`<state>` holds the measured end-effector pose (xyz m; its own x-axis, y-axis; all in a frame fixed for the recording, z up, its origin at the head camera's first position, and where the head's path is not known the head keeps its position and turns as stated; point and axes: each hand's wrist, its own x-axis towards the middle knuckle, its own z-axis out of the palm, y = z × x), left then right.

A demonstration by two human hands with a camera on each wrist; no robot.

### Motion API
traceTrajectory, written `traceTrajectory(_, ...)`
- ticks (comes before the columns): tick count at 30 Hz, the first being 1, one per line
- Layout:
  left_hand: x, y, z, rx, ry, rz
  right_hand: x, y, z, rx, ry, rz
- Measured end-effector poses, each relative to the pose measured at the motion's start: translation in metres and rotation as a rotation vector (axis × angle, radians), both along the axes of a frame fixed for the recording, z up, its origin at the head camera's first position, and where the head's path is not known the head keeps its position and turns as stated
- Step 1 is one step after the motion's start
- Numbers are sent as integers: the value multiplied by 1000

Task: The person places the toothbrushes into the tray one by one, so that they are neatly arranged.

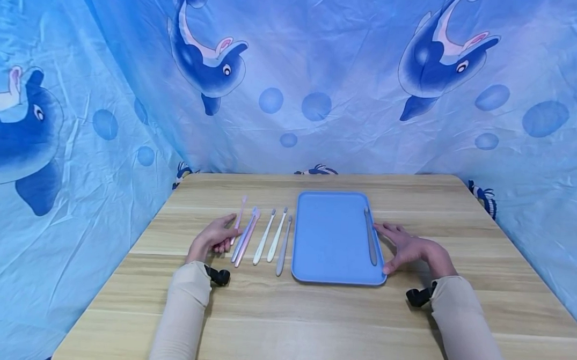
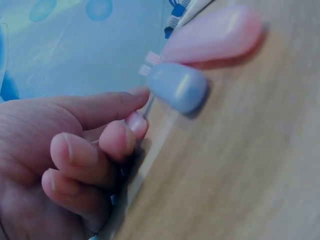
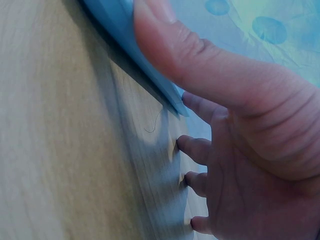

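Note:
At the left end of a row of toothbrushes, my left hand [image 1: 218, 233] pinches a pink toothbrush [image 1: 243, 206] between thumb and fingers. Its rounded pink handle end pokes out at the fingertips in the left wrist view. Just right of it lie a blue toothbrush [image 1: 243, 241] and another pink toothbrush [image 1: 247, 242], close together. My right hand [image 1: 408, 247] is spread at the right side of a blue tray [image 1: 331, 241], thumb against the near right rim and fingers along the edge. Inside the tray, a grey-blue toothbrush [image 1: 370, 240] lies along the right side.
Between the pink pair and the tray lie two pale toothbrushes, a left one [image 1: 264, 238] and a right one [image 1: 277, 236], then a grey-blue toothbrush [image 1: 284, 247] close to the tray. All rest on a wooden table [image 1: 282, 330]. A blue dolphin-print curtain [image 1: 294, 56] hangs behind.

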<state>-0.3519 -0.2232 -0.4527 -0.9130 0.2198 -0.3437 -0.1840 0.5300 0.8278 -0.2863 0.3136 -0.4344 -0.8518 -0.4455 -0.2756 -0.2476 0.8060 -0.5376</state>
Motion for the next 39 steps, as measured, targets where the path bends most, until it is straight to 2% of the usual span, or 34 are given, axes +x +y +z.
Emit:
traceTrajectory(8, 1, 1, 0, -11, 9, -13, 0, 0, 0, -2, 3, 5)
traceTrajectory(26, 2, 3, -1, 2, -15, 24, 1, 1, -1, -10, 7, 8)
traceTrajectory(33, 2, 3, -1, -30, 7, 9, 0, 1, -1, -7, 7, 7)
traceTrajectory(39, 1, 1, -3, 3, 7, -10, 1, 1, -1, -14, 11, 15)
